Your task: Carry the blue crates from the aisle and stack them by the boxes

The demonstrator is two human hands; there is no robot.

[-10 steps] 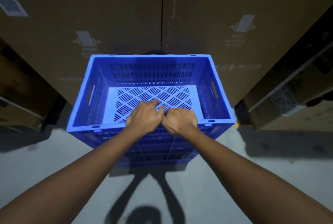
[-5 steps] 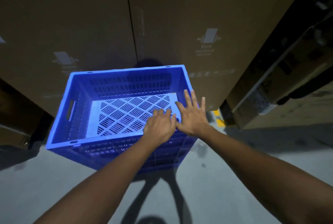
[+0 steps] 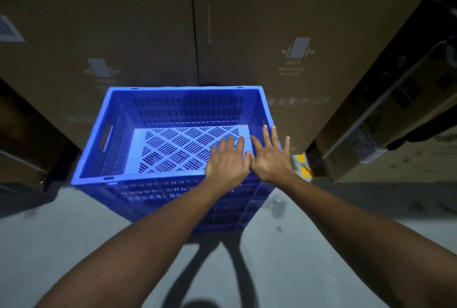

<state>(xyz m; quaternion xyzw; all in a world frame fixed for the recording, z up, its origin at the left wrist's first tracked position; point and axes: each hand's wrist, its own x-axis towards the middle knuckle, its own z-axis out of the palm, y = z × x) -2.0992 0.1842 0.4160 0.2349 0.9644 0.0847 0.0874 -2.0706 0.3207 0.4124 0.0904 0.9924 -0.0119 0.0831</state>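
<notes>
Hazard of a shifted stack: the top blue crate (image 3: 123,119) rests on lower crates (image 3: 188,198) of the same colour. Whether it is seated squarely in the one beneath cannot be checked from this downward view. Both hands are at a single near corner, so any push there would probably act off-centre and could twist or slide the top crate. A snagged finger in the slotted wall could also drag it askew. The stack stands on the grey floor (image 3: 74,245), its far wall close against the tall cardboard boxes (image 3: 284,10). Contact between them cannot be confirmed. A yellow floor marking (image 3: 303,168) lies just right of the stack, and more cartons (image 3: 395,139) stand beyond it.

Left hand (image 3: 227,163): flat, fingers straight and close together, lying over the near rim and reaching across the slatted crate bottom.

Right hand (image 3: 270,160): flat, fingers (image 3: 274,139) straight and spread, over the near right corner.

The two hands lie side by side, almost touching, and neither holds anything. Whether the palms press on the rim or hover just above it cannot be told.
</notes>
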